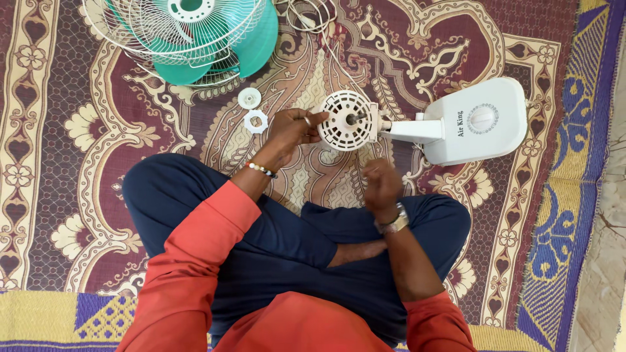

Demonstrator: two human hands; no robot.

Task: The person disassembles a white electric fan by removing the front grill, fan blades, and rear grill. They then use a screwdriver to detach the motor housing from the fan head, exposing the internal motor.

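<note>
From the head camera I see my own body filling the lower half of the frame. I wear an orange-red long-sleeved shirt [195, 274], its sleeves pushed up above the wrists, and dark navy trousers [287, 248] across the lower middle. On my left wrist, left of centre, sits a beaded bracelet [261, 169] of white, dark and pale beads. A ring [307, 120] circles one left finger. My right wrist, right of centre, carries a silver metal wristwatch [394, 222].
</note>
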